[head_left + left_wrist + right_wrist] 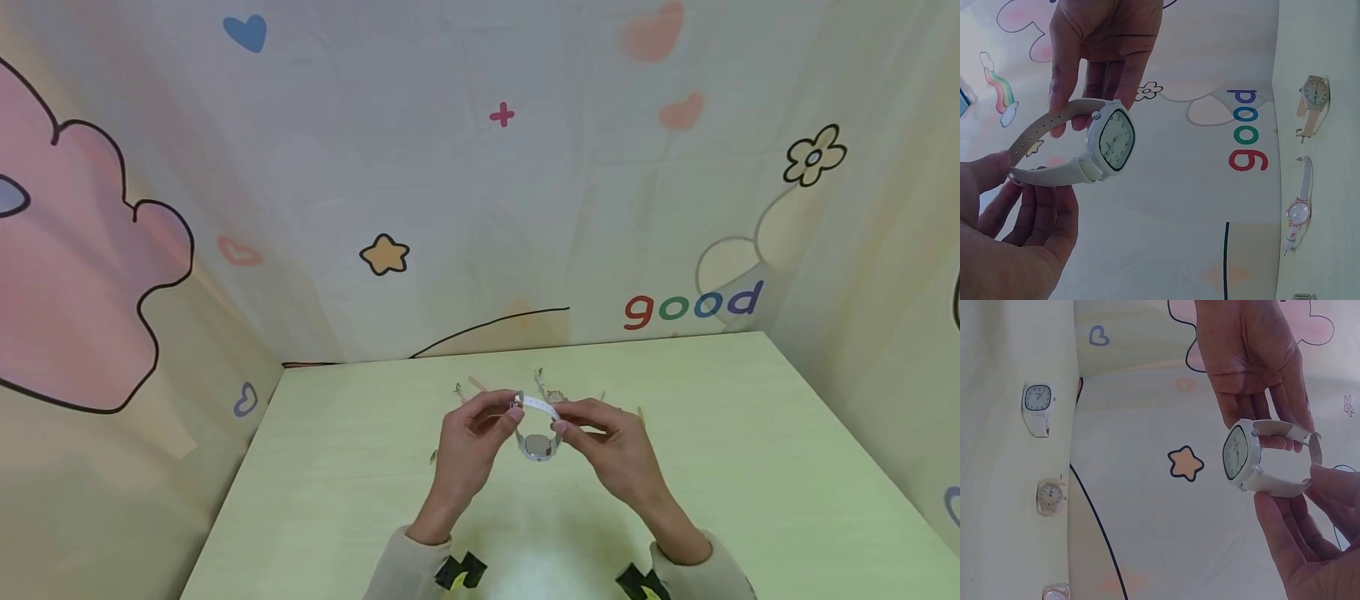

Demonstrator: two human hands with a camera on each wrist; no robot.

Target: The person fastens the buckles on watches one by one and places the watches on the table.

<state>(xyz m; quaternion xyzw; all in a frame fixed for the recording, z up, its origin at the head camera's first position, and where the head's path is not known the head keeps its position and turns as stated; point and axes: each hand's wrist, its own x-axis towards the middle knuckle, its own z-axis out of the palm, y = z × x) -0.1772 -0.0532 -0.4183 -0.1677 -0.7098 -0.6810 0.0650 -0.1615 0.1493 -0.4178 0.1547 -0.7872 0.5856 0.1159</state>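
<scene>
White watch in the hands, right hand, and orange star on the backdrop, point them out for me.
White watch (1116,141), left wrist view, on its dial.
Right hand (621,453), head view, mid-hand.
Orange star (385,255), head view, on its orange fill.

Held watch (538,447): I find it between the left hand (465,450) and right hand (624,457), above the tabletop (787,492).
Other watches (1038,398): several on the tabletop, mutually apart, partly behind the hands in my head view.
Backdrop (450,167): behind the tabletop and along its left and right sides.
</scene>
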